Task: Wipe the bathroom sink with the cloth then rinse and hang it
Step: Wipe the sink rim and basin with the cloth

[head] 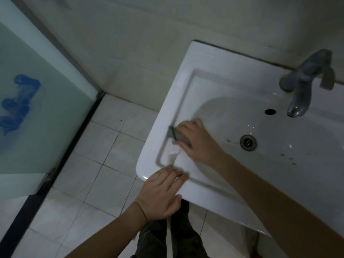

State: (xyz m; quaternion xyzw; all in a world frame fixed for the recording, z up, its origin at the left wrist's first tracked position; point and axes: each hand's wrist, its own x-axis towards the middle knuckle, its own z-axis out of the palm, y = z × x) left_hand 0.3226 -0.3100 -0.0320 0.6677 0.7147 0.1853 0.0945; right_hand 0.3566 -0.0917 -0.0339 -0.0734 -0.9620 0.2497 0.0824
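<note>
Grey cloth (179, 135) in right hand (198, 141), left hand (163, 190) flat on sink (214, 58)

A: Obs. 1 — floor (104, 164): pale square tiles, grey grout, one dark speck (121, 120) near the wall.
B: Noted. Left side?
A: Frosted glass panel (46, 116) with a blurred blue shape (17, 103) — on it or behind it, cannot tell. Dark frame strip (74, 142) along its base.
B: Wall (130, 43)?
A: Pale tiles, dimly lit.
</note>
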